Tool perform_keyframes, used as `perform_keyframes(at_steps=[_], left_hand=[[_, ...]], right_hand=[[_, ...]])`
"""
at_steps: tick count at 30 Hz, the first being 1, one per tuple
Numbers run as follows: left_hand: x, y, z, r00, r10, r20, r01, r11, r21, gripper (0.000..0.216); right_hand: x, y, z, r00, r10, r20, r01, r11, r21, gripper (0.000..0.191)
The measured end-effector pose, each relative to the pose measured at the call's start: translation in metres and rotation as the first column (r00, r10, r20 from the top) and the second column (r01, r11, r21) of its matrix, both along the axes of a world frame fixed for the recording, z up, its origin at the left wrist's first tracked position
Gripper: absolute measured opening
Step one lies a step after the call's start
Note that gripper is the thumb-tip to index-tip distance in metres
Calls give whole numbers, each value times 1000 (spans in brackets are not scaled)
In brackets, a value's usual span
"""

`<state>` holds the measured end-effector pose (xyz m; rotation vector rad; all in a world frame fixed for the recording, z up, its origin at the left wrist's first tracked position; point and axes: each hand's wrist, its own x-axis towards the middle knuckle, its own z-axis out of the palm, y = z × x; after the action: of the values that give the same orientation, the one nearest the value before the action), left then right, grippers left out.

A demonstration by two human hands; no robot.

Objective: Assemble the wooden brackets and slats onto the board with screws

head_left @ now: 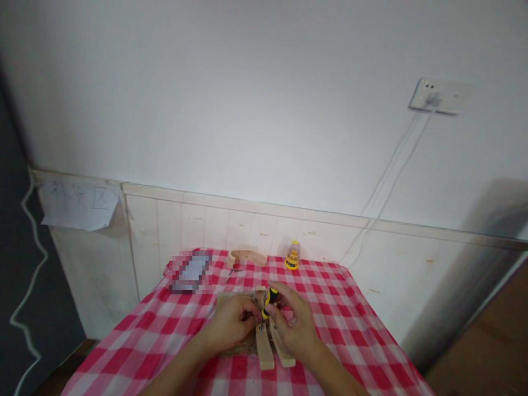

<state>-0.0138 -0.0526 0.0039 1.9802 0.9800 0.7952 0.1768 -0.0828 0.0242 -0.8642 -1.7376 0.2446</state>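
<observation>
My right hand [293,325] is closed around a small screwdriver with a yellow and black handle [269,301], its tip pointing down at two light wooden slats [264,347] lying on the red and white checked tablecloth [355,335]. My left hand [231,323] is closed in a pinch beside the tip, pressing on the wooden piece under it; what its fingers pinch is too small to make out.
Farther back on the table lie a curved wooden part [246,256], a yellow screwdriver bit holder [292,256] and a blurred flat object [191,271]. A white panelled wall stands right behind the table. A wall socket [438,95] with white cables sits upper right.
</observation>
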Motion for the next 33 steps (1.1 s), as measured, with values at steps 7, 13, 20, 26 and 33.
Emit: perform_keyframes(at_steps=[7,13,20,26,33], left_hand=[[1,0,-3,999,29,24,-30,999,14,19],[1,2,-3,998,48,-35,-48,999,-7,19],[1,-3,6,989,112,-95,-111,994,21,18],[1,-7,14,984,133,-115,-130,991,32,12],[1,-6,13,965,212,-153,-195,973,122,22]], right_hand=[[2,1,-2,1000,11,1,-11,1000,-7,42],[3,5,-10,1000,27,-16,-28,999,-44,45],[1,5,-7,1000,3,-19,-4,998,-62,43],[0,4,-9,997,36,-64,-42,995,-92,45],[-4,12,-13,961,-26,-276,-12,991,-134,38]])
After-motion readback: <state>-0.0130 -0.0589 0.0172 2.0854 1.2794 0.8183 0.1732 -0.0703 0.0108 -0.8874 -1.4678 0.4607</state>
